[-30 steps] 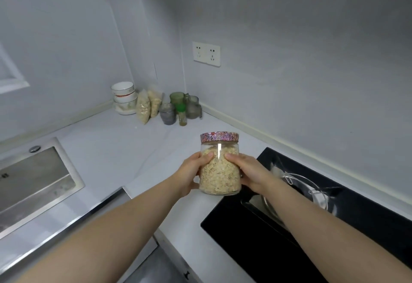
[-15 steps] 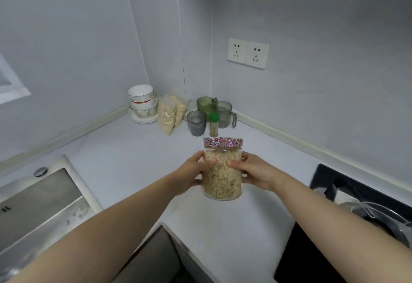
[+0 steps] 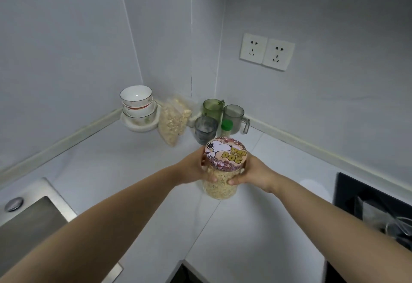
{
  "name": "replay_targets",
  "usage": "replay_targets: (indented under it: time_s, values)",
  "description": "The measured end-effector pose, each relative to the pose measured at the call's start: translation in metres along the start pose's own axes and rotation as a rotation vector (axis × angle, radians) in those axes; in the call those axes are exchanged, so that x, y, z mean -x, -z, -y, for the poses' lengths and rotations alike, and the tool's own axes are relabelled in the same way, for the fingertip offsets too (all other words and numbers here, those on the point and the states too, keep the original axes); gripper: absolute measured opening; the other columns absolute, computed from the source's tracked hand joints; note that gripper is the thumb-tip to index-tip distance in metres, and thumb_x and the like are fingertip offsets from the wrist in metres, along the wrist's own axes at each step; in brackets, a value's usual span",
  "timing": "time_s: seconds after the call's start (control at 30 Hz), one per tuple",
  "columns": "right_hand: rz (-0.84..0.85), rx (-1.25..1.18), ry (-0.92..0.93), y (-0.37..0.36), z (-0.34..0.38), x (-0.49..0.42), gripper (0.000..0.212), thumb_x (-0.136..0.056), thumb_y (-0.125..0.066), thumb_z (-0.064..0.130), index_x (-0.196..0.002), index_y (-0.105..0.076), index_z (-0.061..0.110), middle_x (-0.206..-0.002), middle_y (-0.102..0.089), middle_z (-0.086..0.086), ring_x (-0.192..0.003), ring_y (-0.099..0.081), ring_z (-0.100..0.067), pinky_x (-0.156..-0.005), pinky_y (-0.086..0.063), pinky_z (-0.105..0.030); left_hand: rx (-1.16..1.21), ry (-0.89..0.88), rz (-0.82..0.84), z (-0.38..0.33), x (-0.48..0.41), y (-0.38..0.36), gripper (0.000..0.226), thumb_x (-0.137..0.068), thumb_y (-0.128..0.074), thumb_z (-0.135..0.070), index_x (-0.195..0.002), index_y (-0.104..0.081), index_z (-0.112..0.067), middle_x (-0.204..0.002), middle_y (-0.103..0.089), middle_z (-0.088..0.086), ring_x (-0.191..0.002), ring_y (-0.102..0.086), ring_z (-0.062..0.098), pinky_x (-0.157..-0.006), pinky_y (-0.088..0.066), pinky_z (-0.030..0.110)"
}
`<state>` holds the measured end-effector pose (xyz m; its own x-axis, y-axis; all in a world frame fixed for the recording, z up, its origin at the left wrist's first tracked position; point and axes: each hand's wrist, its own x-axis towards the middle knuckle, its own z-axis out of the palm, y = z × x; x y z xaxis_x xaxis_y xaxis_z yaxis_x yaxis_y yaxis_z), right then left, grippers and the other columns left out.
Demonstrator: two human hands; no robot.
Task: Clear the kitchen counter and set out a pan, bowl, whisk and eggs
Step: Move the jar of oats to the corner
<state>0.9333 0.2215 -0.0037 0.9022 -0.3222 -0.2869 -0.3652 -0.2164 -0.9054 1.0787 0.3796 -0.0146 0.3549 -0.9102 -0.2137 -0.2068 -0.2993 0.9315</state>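
**Both hands on the jar, in front of the corner clutter**

I see both of my hands wrapped round 1 clear jar [image 3: 219, 188] filled with pale flakes. The left hand [image 3: 194, 169] grips its left side with the thumb across the front of the glass. The right hand [image 3: 254, 174] grips the right side the same way, and the 2 thumbs nearly meet. The jar's lid [image 3: 225, 154] carries a cartoon dog and is tipped toward the camera. The jar sits low over the white surface [image 3: 133, 171], but from this angle I cannot tell whether its base touches.

Just behind the jar, a dark grey glass [image 3: 205, 130] and a small bottle with a green cap [image 3: 226, 126] stand side by side. Behind those, close to the wall, are a green cup [image 3: 212, 109] and a grey mug [image 3: 234, 115] with its handle to the right. Left of them, a clear bag of flakes [image 3: 172, 122] leans upright. Further left, a stack of bowls [image 3: 137, 102] rests in a white dish [image 3: 139, 126] against the wall.

2 wall sockets [image 3: 267, 51] sit above on the right. A steel sink [image 3: 29, 227] fills the lower left, and a black hob [image 3: 367, 204] is cut off at the right edge.
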Motion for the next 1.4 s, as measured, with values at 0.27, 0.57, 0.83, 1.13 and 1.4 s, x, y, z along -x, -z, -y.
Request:
replay_targets:
  time_s: [0.27, 0.57, 0.83, 1.13, 1.4]
  values:
    - [-0.114, 0.047, -0.044, -0.021, -0.007, -0.053, 0.098, -0.046, -0.09, 0.002, -0.133, -0.045, 0.016, -0.119, -0.064, 0.002, -0.115, -0.057, -0.018, -0.104, -0.043, -0.04, -0.138, 0.031, -0.036, 0.022, -0.03, 0.04, 0.096, -0.052, -0.086, -0.003, -0.135, -0.042, -0.024, -0.125, -0.06, -0.005, -0.118, -0.055, 0.019, -0.102, -0.045, 0.042]
    - [-0.144, 0.013, -0.051, -0.026, -0.009, -0.095, 0.092, -0.053, -0.087, -0.005, -0.132, -0.045, 0.017, -0.118, -0.063, 0.002, -0.113, -0.056, -0.017, -0.099, -0.044, -0.029, -0.127, 0.048, 0.048, 0.036, -0.067, 0.07, 0.081, -0.062, -0.08, 0.012, -0.126, -0.042, -0.02, -0.116, -0.058, -0.009, -0.108, -0.053, 0.006, -0.08, -0.041, 0.002]
    - [-0.197, 0.047, -0.045, -0.026, -0.003, -0.109, 0.094, -0.054, -0.086, -0.006, -0.135, -0.042, 0.013, -0.12, -0.06, 0.001, -0.112, -0.054, -0.016, -0.096, -0.041, -0.023, -0.096, 0.032, 0.038, 0.049, -0.083, 0.083, 0.081, -0.061, -0.082, 0.008, -0.125, -0.045, -0.026, -0.116, -0.061, -0.008, -0.111, -0.054, 0.011, -0.097, -0.044, 0.025]
    - [-0.213, 0.048, -0.06, -0.032, -0.006, -0.109, 0.099, -0.057, -0.086, -0.001, -0.14, -0.035, 0.017, -0.126, -0.056, 0.001, -0.117, -0.05, -0.014, -0.098, -0.035, -0.023, -0.105, 0.031, 0.028, 0.059, -0.086, 0.09, 0.082, -0.059, -0.083, 0.007, -0.126, -0.047, -0.024, -0.12, -0.063, -0.005, -0.113, -0.057, 0.011, -0.097, -0.045, 0.026]
    - [-0.222, 0.014, -0.121, -0.036, 0.002, -0.105, 0.094, -0.064, -0.08, -0.007, -0.141, -0.032, 0.013, -0.132, -0.052, -0.003, -0.122, -0.047, -0.02, -0.095, -0.036, -0.022, -0.26, 0.11, -0.089, 0.061, -0.073, 0.082, 0.067, -0.068, -0.083, -0.014, -0.128, -0.055, -0.019, -0.123, -0.064, -0.003, -0.114, -0.058, 0.018, -0.101, -0.046, 0.037]
